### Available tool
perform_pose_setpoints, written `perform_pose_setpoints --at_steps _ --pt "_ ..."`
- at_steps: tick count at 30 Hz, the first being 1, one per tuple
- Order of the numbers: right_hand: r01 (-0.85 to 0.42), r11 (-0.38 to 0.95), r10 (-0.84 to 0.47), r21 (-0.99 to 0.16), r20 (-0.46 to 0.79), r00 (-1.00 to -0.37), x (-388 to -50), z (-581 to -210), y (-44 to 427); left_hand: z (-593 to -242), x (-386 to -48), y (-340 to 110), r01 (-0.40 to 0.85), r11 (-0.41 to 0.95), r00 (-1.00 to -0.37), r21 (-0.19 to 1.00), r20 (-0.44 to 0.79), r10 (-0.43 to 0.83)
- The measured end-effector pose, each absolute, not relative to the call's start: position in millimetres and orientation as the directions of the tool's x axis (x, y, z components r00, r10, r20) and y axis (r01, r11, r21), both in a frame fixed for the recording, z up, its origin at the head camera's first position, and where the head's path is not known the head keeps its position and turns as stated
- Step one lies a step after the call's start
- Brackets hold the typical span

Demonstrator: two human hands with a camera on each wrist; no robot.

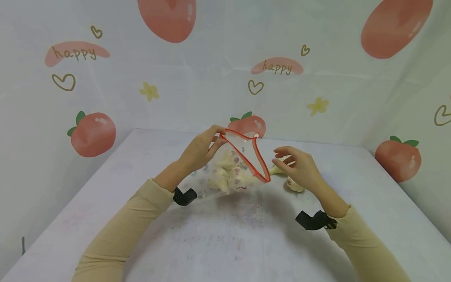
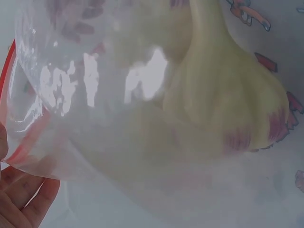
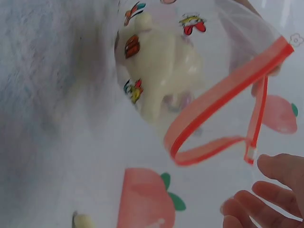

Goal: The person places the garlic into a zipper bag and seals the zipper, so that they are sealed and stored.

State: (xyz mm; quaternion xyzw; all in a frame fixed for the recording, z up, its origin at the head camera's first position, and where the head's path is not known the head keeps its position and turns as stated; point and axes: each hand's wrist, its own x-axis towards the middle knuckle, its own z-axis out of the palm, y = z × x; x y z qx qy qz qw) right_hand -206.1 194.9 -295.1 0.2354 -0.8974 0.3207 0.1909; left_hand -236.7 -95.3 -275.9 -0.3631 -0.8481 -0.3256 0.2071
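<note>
A clear printed bag with a red rim [image 1: 247, 158] hangs tilted, its mouth gaping toward the right, with several garlic bulbs [image 1: 229, 174] inside. My left hand [image 1: 201, 150] pinches the rim at its upper left corner. Through the plastic in the left wrist view, one bulb [image 2: 228, 95] shows large. My right hand [image 1: 301, 166] is off the bag to its right, fingers slightly bent and holding nothing. In the right wrist view the red rim [image 3: 213, 107] is left of the right hand [image 3: 270, 199]. Loose garlic [image 1: 294, 185] lies on the table below the right hand.
Another loose garlic bulb [image 1: 277, 169] is partly behind my right fingers. The pale table [image 1: 225, 243] meets a white cloth backdrop [image 1: 197, 78] printed with red fruit, hearts and flowers. A black wrist camera [image 1: 311, 220] sits on the right wrist.
</note>
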Motion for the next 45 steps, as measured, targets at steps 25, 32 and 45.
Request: perform_pose_setpoints --at_steps 25,32,45 --pt "-0.332 0.796 -0.183 -0.506 0.322 -0.929 -202.5 -313.3 257.8 -267.9 -237.1 -103.6 0.755 0.476 -0.646 0.451 0.637 0.422" --pt "-0.291 0.822 -0.198 -0.490 0.234 -0.952 -201.9 -324.6 266.9 -265.5 -236.3 -107.3 0.750 0.451 -0.656 0.484 0.636 0.407" --pt "-0.292 0.833 -0.208 -0.469 0.222 -0.953 -201.7 -340.2 267.0 -257.4 -236.0 -111.7 0.743 0.422 -0.661 0.519 0.664 0.349"
